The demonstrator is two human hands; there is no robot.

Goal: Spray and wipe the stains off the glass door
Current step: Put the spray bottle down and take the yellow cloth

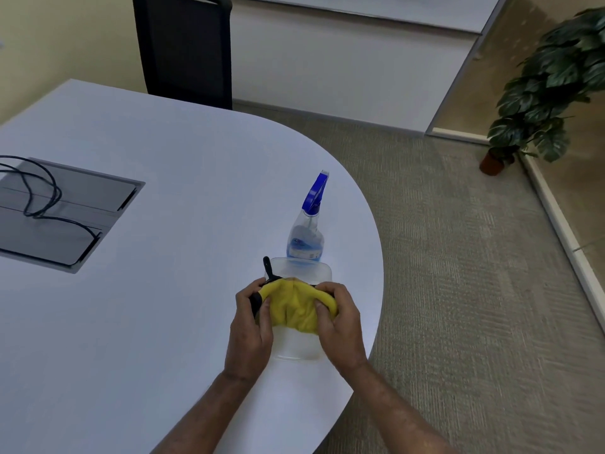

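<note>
A yellow cloth (296, 309) with a black edge and a black loop is bunched over a clear plastic container (302, 345) near the round end of the white table (147, 290). My left hand (252, 335) grips the cloth's left side, and my right hand (340, 326) grips its right side. Just behind the container stands a clear spray bottle (307, 231) with blue liquid and a blue trigger head; neither hand touches it. A glass panel (465, 77) shows at the back right.
A grey cable hatch (75, 217) with black cables is set into the table at left. A black chair (186, 50) stands behind the table. A potted plant (550, 86) stands on the carpet at far right, beside a low sill.
</note>
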